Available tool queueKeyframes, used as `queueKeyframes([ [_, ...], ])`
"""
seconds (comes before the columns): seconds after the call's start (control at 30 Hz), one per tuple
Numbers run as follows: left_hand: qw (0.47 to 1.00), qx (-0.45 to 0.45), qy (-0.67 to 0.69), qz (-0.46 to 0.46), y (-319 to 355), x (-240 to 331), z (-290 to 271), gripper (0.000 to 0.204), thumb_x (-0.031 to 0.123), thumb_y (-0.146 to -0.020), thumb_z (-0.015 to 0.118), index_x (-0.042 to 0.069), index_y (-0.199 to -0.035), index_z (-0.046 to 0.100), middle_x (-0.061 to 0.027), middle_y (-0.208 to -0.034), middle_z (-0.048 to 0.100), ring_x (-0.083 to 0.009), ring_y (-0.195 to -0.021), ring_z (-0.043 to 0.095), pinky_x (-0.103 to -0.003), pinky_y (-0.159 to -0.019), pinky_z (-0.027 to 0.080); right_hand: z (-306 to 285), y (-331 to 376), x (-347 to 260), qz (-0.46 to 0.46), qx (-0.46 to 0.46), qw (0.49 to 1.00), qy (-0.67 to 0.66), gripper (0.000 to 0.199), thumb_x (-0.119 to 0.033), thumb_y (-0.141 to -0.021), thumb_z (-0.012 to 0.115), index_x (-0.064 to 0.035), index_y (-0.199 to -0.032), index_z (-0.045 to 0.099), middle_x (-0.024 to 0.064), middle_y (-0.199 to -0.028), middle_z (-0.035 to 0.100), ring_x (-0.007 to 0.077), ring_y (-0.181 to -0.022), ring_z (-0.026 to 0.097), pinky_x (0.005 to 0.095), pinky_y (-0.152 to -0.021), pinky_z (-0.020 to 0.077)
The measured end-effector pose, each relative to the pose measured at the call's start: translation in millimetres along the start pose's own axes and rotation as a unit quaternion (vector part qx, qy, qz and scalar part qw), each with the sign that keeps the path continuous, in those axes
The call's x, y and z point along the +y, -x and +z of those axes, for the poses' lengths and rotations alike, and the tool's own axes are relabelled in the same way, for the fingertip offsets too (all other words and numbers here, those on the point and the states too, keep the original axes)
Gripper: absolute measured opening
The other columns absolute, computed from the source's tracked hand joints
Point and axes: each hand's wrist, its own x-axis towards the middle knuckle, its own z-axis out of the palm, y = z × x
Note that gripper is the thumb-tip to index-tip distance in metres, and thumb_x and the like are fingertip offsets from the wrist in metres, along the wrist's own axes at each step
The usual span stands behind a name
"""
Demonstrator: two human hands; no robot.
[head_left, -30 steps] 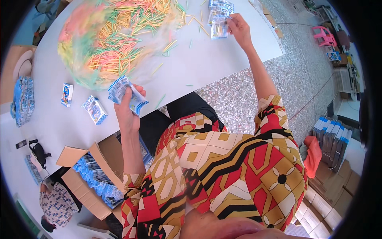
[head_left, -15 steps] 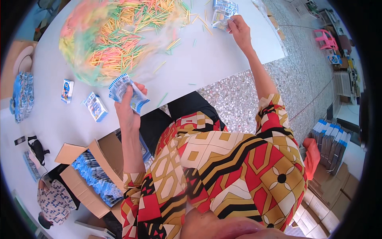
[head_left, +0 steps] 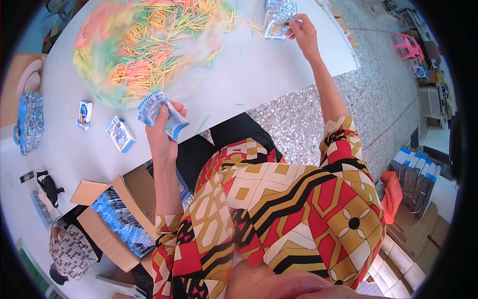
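My left hand [head_left: 160,130] is closed around a blue-and-white plastic packet [head_left: 151,108] above the table's near edge; whether there is more than one packet in the grip cannot be told. At the far right, my right hand [head_left: 304,38] pinches the edge of another small blue-and-white packet [head_left: 277,30], partly see-through. Just behind it lies at least one similar packet [head_left: 284,7]. Between my hands, a large heap of thin pink, yellow and green sticks [head_left: 144,70] lies in an open clear plastic bag [head_left: 92,60]. A few loose sticks [head_left: 214,56] are scattered beside it.
On the white table [head_left: 224,87] stand a small blue-and-white box [head_left: 84,115] and a filled packet [head_left: 120,134]. More packets [head_left: 31,122] are piled at the left. Below the edge sits an open carton [head_left: 112,226] of packets. A person [head_left: 72,251] is at lower left.
My right hand has drawn the packet slightly nearer, off the packets behind it, so more of them shows. The left hand has shifted a little to the right with its packet.
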Motion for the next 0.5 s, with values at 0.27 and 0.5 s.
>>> queueKeyframes([
  [0.27, 1.0, 0.0, -0.028, 0.011, 0.4, 2.0, 10.5, 0.02, 0.014, -0.089, 0.055, -0.002, -0.1, 0.056, -0.0129, -0.086, 0.065, -0.0207, -0.077, 0.064, -0.032, -0.071, 0.053, -15.1, -43.9, 29.2, -0.045, 0.07, 0.979, 0.188, 0.026, -0.015, -0.088, 0.057, -0.0046, -0.111, 0.052, 0.0054, -0.089, 0.064, 0.0114, -0.068, 0.062, 0.0249, -0.057, 0.0487],
  [0.5, 1.0, -0.022, -0.005, 0.007, -0.7, 2.7, 13.3, 0.024, 0.016, -0.088, 0.058, -0.003, -0.102, 0.059, -0.0148, -0.087, 0.067, -0.0201, -0.077, 0.066, -0.03, -0.069, 0.054, 88.8, 29.3, -115.2, -0.082, -0.259, 0.962, 0.012, 0.024, -0.016, -0.087, 0.059, -0.0074, -0.11, 0.056, 0.0008, -0.09, 0.062, 0.0053, -0.065, 0.053, 0.0199, -0.054, 0.0435],
])
